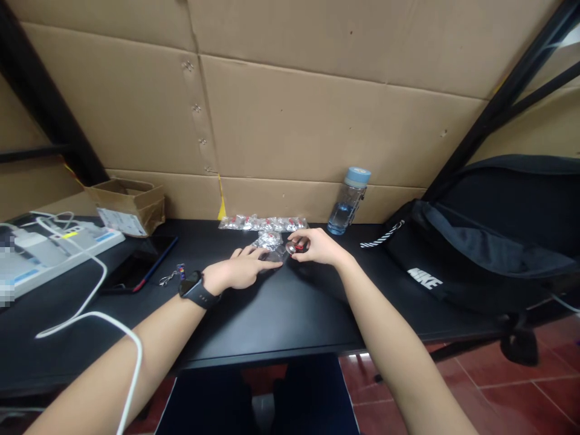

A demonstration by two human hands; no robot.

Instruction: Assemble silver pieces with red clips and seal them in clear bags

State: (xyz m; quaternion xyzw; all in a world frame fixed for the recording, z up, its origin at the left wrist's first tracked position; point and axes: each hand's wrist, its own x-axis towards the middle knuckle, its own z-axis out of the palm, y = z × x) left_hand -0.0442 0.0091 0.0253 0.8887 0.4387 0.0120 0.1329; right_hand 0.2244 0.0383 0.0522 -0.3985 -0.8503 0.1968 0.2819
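Note:
My right hand point(315, 246) is closed around a small shiny item with a red part point(293, 248), held just above the black table. To its left, my left hand point(244, 266) lies low over the table with its fingers spread, the index finger pointing at a clear plastic bag point(274, 257) that it touches. Behind my left hand sits a silvery packet point(269, 240). Further back, a row of several clear packets with shiny and red contents point(263, 224) lies along the cardboard wall. A black watch is on my left wrist.
A blue-capped water bottle point(347, 202) stands behind my right hand. At the right is a black backpack point(475, 241). On the left are a small cardboard box point(129, 205), a tablet point(140, 264), a keychain point(174, 276), a power strip point(58, 257) and a white cable point(97, 314) crossing my left forearm.

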